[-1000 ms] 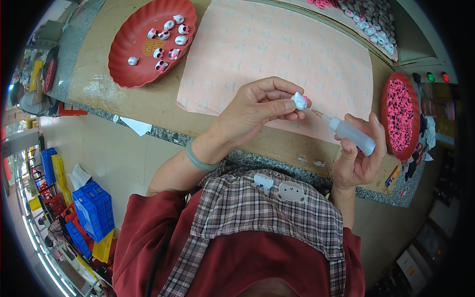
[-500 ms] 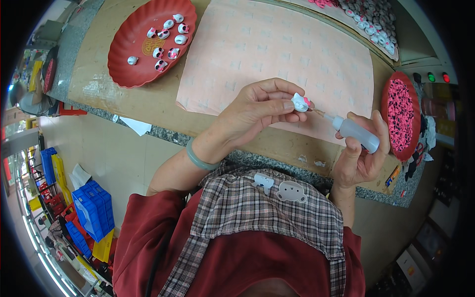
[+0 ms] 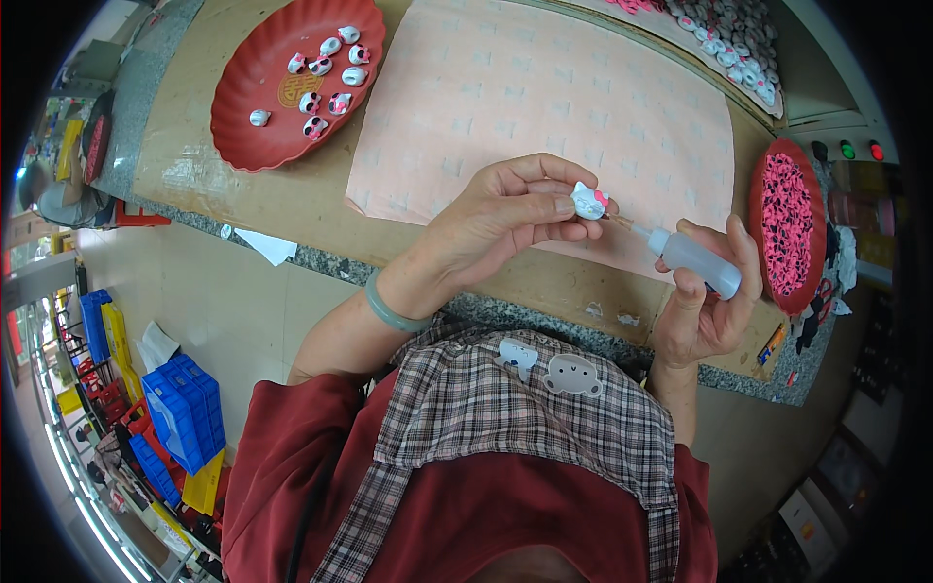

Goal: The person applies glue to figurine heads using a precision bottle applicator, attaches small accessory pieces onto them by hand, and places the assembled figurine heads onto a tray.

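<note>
Covering the middle of the table (image 3: pixel 292 209), a pink sheet (image 3: pixel 544 107) serves as landmark. Left of the sheet sits a red tray (image 3: pixel 243 126) of small white figures; right of it, a dish (image 3: pixel 789 225) of pink bits. Over the sheet's near edge, the left hand (image 3: pixel 496 228) pinches a white charm (image 3: pixel 588 201) between closed fingertips. Just right of that, the right hand (image 3: pixel 705 311) wraps shut around a glue bottle (image 3: pixel 692 260), its nozzle touching the charm.
</note>
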A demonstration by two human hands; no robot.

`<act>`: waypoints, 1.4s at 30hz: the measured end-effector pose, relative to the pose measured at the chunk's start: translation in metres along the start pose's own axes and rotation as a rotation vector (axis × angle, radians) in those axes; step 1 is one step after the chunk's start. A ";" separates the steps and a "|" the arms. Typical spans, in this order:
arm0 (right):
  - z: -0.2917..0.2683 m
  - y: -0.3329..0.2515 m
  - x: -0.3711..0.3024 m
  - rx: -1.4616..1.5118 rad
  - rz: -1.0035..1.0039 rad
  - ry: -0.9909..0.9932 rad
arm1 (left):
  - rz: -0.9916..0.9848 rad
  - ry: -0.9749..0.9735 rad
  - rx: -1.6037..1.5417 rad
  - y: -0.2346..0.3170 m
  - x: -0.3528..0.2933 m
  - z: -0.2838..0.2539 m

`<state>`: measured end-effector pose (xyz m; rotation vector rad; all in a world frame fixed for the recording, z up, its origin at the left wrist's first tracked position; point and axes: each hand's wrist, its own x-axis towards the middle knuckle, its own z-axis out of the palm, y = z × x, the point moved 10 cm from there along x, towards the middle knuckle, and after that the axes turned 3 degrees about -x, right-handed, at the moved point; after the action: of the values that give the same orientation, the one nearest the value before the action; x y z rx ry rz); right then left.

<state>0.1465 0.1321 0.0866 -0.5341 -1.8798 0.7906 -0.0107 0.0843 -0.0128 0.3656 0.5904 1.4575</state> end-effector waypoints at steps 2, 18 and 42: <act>0.000 0.001 0.000 0.009 0.006 -0.009 | -0.002 0.005 -0.003 0.000 0.000 0.000; -0.003 -0.001 -0.001 -0.033 -0.024 0.008 | -0.006 -0.018 -0.072 0.000 0.000 -0.002; 0.003 -0.001 -0.002 -0.012 -0.003 -0.020 | -0.018 0.025 -0.056 -0.004 -0.001 -0.004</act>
<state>0.1445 0.1291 0.0855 -0.5327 -1.9047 0.7856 -0.0099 0.0825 -0.0177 0.2974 0.5707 1.4597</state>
